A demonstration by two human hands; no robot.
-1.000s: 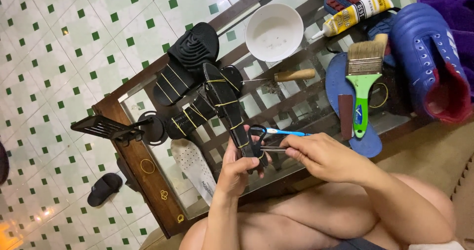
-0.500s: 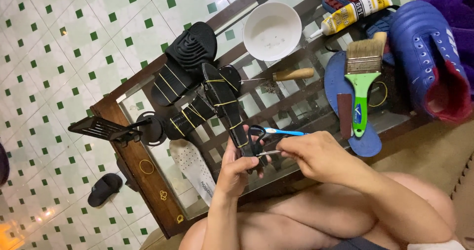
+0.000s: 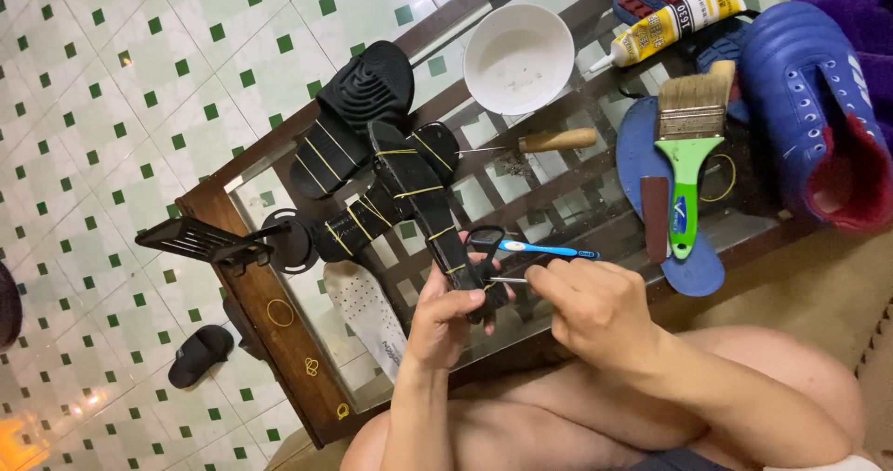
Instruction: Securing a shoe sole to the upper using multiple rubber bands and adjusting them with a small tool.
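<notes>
Head view: the left hand (image 3: pixel 445 320) is clamping the near end of a black sandal (image 3: pixel 423 206) bound with yellow rubber bands (image 3: pixel 406 193), tilted up over the glass-topped table (image 3: pixel 279 341), while the right hand (image 3: pixel 595 308) is pinching a thin metal tool (image 3: pixel 507 279) whose tip is meeting the sole just beside the left fingertips. Because tool and fingers are sitting so close, a slip off the rubber is likely to jab the left hand. Levering hard is also risking a snapped band, letting the layers separate.
</notes>
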